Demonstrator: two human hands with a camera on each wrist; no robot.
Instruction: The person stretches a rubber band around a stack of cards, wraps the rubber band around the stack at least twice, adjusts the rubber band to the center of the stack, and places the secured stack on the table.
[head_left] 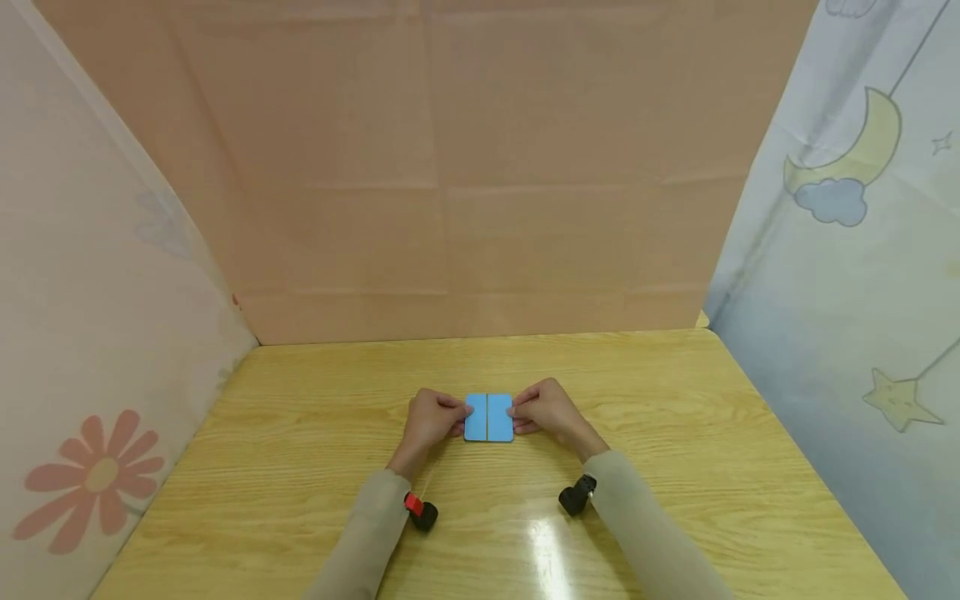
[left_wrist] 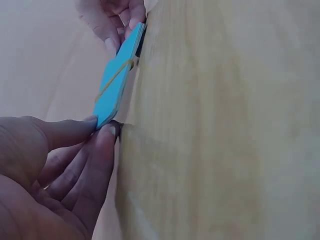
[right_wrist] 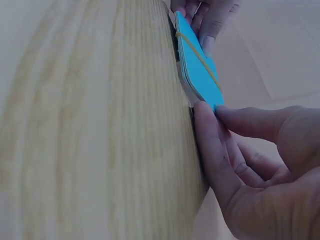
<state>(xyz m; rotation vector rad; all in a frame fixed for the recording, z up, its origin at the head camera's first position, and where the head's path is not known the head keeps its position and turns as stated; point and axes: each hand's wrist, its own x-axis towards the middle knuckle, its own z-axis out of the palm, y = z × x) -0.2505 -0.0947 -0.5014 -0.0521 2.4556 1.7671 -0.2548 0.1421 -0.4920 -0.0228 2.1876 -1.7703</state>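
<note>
A thin stack of light blue cards (head_left: 476,427) lies level just at the tabletop, with a yellow rubber band (head_left: 487,417) running round its middle. My left hand (head_left: 431,421) pinches the left edge between thumb and fingers. On the opposite edge, my right hand (head_left: 551,410) pinches in the same way. The left wrist view shows the layered side of the card stack (left_wrist: 126,50) and a small gap beneath it. From the right wrist, the rubber band (right_wrist: 199,57) crosses the upper face. The stack's underside is hidden.
A wood-grain table (head_left: 300,500) spreads round both hands. Behind it hangs a plain peach cloth (head_left: 465,167); patterned cloths stand at the left (head_left: 97,292) and right (head_left: 825,292). Each wrist wears a small black camera, one at the left (head_left: 423,515) and one at the right (head_left: 576,497).
</note>
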